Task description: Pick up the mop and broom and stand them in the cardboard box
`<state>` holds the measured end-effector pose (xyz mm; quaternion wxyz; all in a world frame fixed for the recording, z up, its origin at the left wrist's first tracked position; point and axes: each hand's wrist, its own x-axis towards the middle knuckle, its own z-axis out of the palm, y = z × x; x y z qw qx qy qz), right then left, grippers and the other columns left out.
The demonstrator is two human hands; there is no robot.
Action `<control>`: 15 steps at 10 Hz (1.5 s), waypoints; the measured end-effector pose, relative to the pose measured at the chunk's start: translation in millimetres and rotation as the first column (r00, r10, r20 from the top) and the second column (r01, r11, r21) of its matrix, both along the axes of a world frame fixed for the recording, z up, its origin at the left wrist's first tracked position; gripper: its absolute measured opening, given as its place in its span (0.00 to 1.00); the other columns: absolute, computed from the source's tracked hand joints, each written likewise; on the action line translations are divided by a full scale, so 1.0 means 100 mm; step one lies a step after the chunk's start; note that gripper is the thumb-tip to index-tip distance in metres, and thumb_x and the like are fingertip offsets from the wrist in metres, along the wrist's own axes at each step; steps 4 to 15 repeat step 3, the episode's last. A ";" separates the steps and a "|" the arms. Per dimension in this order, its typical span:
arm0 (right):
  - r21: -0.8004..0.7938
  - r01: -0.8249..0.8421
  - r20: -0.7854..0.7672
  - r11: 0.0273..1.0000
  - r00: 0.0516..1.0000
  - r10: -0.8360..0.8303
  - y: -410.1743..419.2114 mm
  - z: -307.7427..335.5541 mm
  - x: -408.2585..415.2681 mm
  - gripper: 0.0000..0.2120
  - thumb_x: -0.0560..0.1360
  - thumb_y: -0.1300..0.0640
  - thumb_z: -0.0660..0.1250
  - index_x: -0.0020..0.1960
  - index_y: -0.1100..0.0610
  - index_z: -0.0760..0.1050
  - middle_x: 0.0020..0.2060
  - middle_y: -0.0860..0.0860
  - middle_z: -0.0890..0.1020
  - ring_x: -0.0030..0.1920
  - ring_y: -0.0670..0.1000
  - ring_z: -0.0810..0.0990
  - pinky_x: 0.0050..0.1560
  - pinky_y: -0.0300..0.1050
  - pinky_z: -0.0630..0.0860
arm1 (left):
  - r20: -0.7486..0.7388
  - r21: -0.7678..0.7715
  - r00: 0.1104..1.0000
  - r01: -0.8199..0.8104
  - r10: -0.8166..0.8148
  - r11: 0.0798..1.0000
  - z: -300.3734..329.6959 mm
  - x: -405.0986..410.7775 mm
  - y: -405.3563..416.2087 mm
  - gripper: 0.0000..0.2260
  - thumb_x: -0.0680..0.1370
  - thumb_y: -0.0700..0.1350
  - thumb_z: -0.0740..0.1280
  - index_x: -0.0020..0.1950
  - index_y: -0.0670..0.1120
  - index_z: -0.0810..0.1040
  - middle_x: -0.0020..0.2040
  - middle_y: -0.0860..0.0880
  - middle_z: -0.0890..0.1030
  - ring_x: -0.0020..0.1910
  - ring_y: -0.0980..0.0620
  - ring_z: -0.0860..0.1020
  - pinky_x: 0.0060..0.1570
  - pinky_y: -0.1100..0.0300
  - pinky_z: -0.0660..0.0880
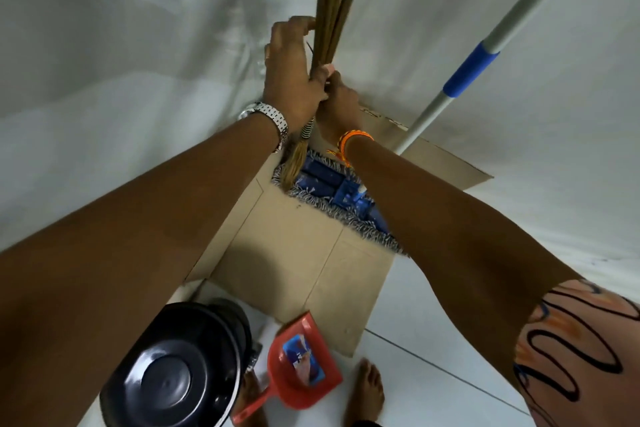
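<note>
Nearest on the white floor [433,302], a black bin lid [173,371] and a red dustpan [301,354] beside bare feet. Beyond them, the cardboard box [298,253], its flaps open, with the flat mop [332,191] inside at the far edge, handle leaning up right. Above it, left hand [291,66] and right hand [337,104], fingers curled tight round the broom [332,10], upright, bristle tuft dangling into the box.

mop [346,191] head lies in cardboard box [298,253]; stick broom [332,17] upright above it.
</note>
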<state>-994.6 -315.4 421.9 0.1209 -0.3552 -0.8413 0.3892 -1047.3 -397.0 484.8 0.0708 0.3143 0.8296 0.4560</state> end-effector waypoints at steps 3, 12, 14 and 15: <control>0.012 -0.085 0.102 0.996 0.991 0.084 0.10 -0.12 -0.14 0.22 0.75 0.62 0.65 0.68 0.61 0.67 0.63 0.61 0.77 0.62 0.64 0.75 0.61 0.57 0.74 | 0.163 0.067 0.979 -0.134 0.121 0.989 -0.25 -0.27 -0.17 0.29 0.73 0.38 0.73 0.71 0.45 0.68 0.66 0.45 0.73 0.59 0.52 0.74 0.60 0.62 0.76; 0.012 -0.085 0.102 0.996 0.991 0.084 0.10 -0.12 -0.14 0.22 0.75 0.62 0.65 0.68 0.61 0.67 0.63 0.61 0.77 0.62 0.64 0.75 0.61 0.57 0.74 | 0.163 0.067 0.979 -0.134 0.121 0.989 -0.25 -0.27 -0.17 0.29 0.73 0.38 0.73 0.71 0.45 0.68 0.66 0.45 0.73 0.59 0.52 0.74 0.60 0.62 0.76; 0.012 -0.085 0.102 0.996 0.991 0.084 0.10 -0.12 -0.14 0.22 0.75 0.62 0.65 0.68 0.61 0.67 0.63 0.61 0.77 0.62 0.64 0.75 0.61 0.57 0.74 | 0.163 0.067 0.979 -0.134 0.121 0.989 -0.25 -0.27 -0.17 0.29 0.73 0.38 0.73 0.71 0.45 0.68 0.66 0.45 0.73 0.59 0.52 0.74 0.60 0.62 0.76; 0.012 -0.085 0.102 0.996 0.991 0.084 0.10 -0.12 -0.14 0.22 0.75 0.62 0.65 0.68 0.61 0.67 0.63 0.61 0.77 0.62 0.64 0.75 0.61 0.57 0.74 | 0.163 0.067 0.979 -0.134 0.121 0.989 -0.25 -0.27 -0.17 0.29 0.73 0.38 0.73 0.71 0.45 0.68 0.66 0.45 0.73 0.59 0.52 0.74 0.60 0.62 0.76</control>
